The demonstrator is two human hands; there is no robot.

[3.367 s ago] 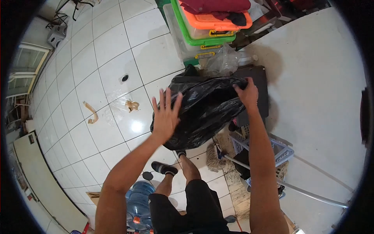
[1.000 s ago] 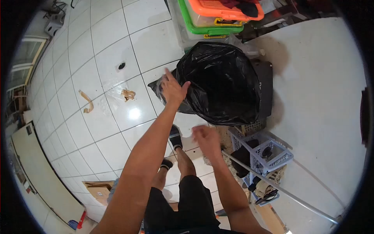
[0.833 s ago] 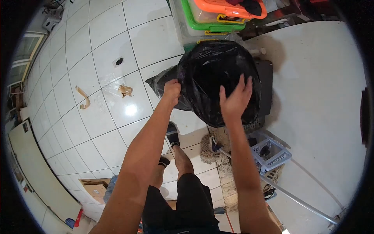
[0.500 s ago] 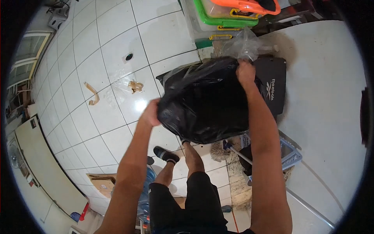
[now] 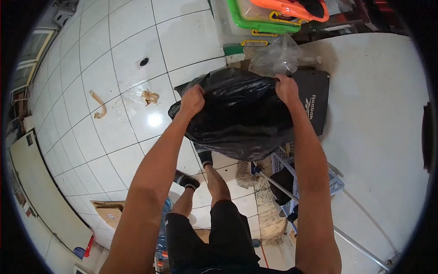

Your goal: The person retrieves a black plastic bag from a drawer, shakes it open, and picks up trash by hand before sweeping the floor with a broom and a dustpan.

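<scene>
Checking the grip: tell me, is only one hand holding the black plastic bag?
No, the left hand and right hand both grip the black plastic bag.

Setting was a utility or storage area of a home, seen from above. Floor: white glazed tiles [image 5: 123,50] with a small round drain [image 5: 144,60], scraps of brown tape [image 5: 98,104] and clear film lying on it. Along the far edge of the floor stood stacked plastic storage boxes, lids green [image 5: 246,23] and orange [image 5: 292,8], with yellow latches. Beside a white wall [image 5: 378,100] leaned a black Reebok-branded board [image 5: 315,100]. Cleaning gear was present: a string mop [image 5: 248,174] with a metal handle and a pale laundry-type basket [image 5: 292,176]. A blue water jug [image 5: 162,237] and a cardboard box [image 5: 109,212] sat near the floor's near-left corner.
</scene>
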